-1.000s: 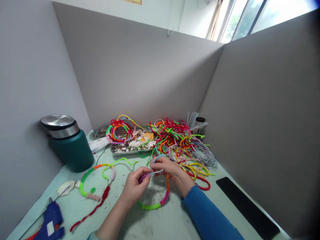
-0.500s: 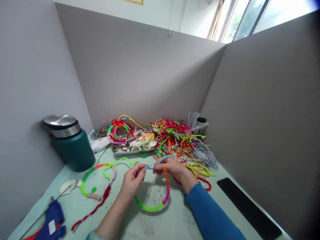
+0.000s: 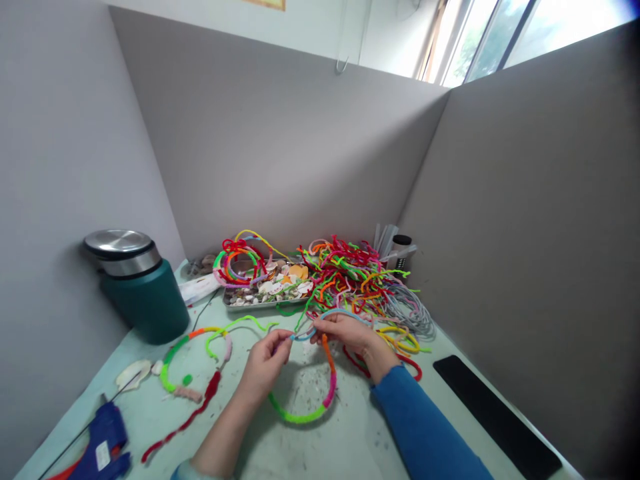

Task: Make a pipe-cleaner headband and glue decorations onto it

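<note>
A hoop wrapped in coloured pipe cleaners (image 3: 300, 419), with green, magenta and orange stretches, hangs between my hands above the table. My left hand (image 3: 269, 363) is closed, pinching the hoop's upper left side, where a bit of light blue shows at the fingertips. From there a light blue pipe cleaner (image 3: 336, 312) runs across to my right hand (image 3: 345, 337), whose thumb and fingers are closed on it. Its free end arches over the right knuckles. The orange stretch ends just beneath the right fingers; whether they touch it I cannot tell.
A second wrapped hoop (image 3: 173, 360) lies left, near a blue glue gun (image 3: 107, 437) and a green flask (image 3: 147, 300). Behind my hands are a metal tray of shells and discs (image 3: 265, 305) and a heap of pipe cleaners (image 3: 350, 267). A black strip (image 3: 495, 413) lies right.
My right hand has shifted slightly to the right, drawing the light blue pipe cleaner with it. The left hand stays nearly still, and the hoop's orange side has moved slightly left.
</note>
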Demonstrator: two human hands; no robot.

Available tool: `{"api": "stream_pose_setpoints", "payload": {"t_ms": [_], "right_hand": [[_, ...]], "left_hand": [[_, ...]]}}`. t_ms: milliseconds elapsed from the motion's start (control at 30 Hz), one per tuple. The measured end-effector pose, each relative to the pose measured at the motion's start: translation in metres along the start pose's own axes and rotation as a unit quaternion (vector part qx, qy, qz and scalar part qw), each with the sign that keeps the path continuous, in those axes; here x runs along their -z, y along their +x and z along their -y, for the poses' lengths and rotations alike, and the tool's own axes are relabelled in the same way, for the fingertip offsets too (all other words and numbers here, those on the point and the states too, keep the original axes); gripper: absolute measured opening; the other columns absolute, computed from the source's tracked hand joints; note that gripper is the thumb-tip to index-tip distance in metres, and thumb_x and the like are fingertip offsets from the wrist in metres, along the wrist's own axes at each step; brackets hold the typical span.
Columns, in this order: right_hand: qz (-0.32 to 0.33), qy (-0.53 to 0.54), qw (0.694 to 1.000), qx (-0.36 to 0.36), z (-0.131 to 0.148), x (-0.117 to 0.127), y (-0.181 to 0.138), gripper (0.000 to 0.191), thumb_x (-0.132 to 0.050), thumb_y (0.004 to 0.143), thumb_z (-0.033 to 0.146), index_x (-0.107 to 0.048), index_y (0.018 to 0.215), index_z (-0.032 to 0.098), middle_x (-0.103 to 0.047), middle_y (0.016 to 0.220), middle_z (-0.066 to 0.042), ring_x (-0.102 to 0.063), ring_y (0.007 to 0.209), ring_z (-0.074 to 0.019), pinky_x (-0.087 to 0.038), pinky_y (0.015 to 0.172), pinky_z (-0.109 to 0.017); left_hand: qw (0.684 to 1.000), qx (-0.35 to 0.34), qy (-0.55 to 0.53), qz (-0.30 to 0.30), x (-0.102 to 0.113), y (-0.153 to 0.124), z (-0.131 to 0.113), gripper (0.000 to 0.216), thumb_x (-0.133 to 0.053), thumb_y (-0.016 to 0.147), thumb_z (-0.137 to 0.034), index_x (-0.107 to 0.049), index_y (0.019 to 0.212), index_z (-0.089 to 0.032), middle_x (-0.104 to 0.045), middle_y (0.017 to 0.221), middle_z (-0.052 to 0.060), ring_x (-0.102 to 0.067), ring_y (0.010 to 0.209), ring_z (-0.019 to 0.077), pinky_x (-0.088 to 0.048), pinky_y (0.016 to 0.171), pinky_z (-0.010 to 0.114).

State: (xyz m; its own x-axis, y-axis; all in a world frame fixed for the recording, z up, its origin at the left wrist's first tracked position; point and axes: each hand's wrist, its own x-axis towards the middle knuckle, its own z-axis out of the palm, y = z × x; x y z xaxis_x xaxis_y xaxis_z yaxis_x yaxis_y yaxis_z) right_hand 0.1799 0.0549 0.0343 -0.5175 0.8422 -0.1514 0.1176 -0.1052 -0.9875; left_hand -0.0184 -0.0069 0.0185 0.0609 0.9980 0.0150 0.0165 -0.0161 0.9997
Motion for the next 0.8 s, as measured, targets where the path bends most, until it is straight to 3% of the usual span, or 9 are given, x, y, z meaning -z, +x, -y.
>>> {"api": "stream_pose_setpoints", "payload": {"t_ms": [200, 267, 367, 433, 667, 800], "right_hand": [[-0.06, -0.099, 0.993, 0.035, 0.01, 0.001, -0.008, 0.031, -0.068, 0.07, 0.047, -0.071, 0.08, 0.018, -0.067, 0.08, -0.001, -0.06, 0.078, -0.0167, -0.045, 0.073, -0.027], [-0.048, -0.172, 0.978, 0.112, 0.018, -0.001, -0.009, 0.026, -0.066, 0.074, 0.044, -0.071, 0.077, 0.019, -0.066, 0.08, -0.001, -0.059, 0.08, -0.0171, -0.044, 0.074, -0.027], [-0.028, -0.277, 0.93, 0.24, 0.028, -0.005, -0.012, 0.024, -0.062, 0.08, 0.04, -0.07, 0.072, 0.018, -0.065, 0.078, -0.003, -0.058, 0.08, -0.0172, -0.043, 0.076, -0.029], [-0.017, -0.325, 0.902, 0.282, 0.032, -0.009, -0.013, 0.027, -0.059, 0.083, 0.039, -0.069, 0.069, 0.018, -0.064, 0.071, -0.003, -0.056, 0.077, -0.0164, -0.042, 0.074, -0.028], [0.026, -0.382, 0.878, 0.288, 0.034, -0.03, -0.016, 0.028, -0.055, 0.086, 0.035, -0.07, 0.072, 0.017, -0.061, 0.063, 0.0, -0.054, 0.065, -0.0124, -0.04, 0.068, -0.024], [0.008, -0.348, 0.89, 0.296, 0.036, -0.034, -0.016, 0.026, -0.054, 0.088, 0.032, -0.071, 0.074, 0.017, -0.065, 0.069, -0.002, -0.056, 0.07, -0.0133, -0.04, 0.071, -0.024]], "left_hand": [[0.999, -0.026, 0.034, -0.027, 0.001, 0.001, 0.005, 0.032, -0.057, 0.074, -0.043, -0.063, 0.088, -0.015, -0.042, 0.05, -0.007, -0.033, 0.042, 0.008, -0.023, 0.041, 0.019], [0.998, -0.031, 0.045, -0.035, 0.001, 0.001, 0.005, 0.032, -0.056, 0.075, -0.043, -0.063, 0.089, -0.015, -0.043, 0.051, -0.006, -0.034, 0.043, 0.0085, -0.024, 0.042, 0.02], [0.997, -0.029, 0.045, -0.054, 0.0, 0.001, 0.003, 0.032, -0.057, 0.073, -0.043, -0.065, 0.086, -0.015, -0.046, 0.051, -0.005, -0.037, 0.044, 0.0099, -0.026, 0.043, 0.021], [0.996, -0.026, 0.04, -0.07, 0.0, 0.001, 0.002, 0.032, -0.06, 0.07, -0.044, -0.066, 0.083, -0.016, -0.051, 0.052, -0.004, -0.042, 0.047, 0.0119, -0.029, 0.045, 0.021], [0.993, -0.049, 0.074, -0.081, 0.004, 0.004, 0.007, 0.028, -0.057, 0.073, -0.04, -0.067, 0.083, -0.016, -0.063, 0.068, 0.002, -0.053, 0.063, 0.0169, -0.038, 0.057, 0.024], [0.988, -0.076, 0.119, -0.061, 0.005, 0.003, 0.006, 0.026, -0.053, 0.075, -0.038, -0.066, 0.083, -0.017, -0.06, 0.066, 0.0, -0.05, 0.061, 0.0156, -0.037, 0.057, 0.023]]}}
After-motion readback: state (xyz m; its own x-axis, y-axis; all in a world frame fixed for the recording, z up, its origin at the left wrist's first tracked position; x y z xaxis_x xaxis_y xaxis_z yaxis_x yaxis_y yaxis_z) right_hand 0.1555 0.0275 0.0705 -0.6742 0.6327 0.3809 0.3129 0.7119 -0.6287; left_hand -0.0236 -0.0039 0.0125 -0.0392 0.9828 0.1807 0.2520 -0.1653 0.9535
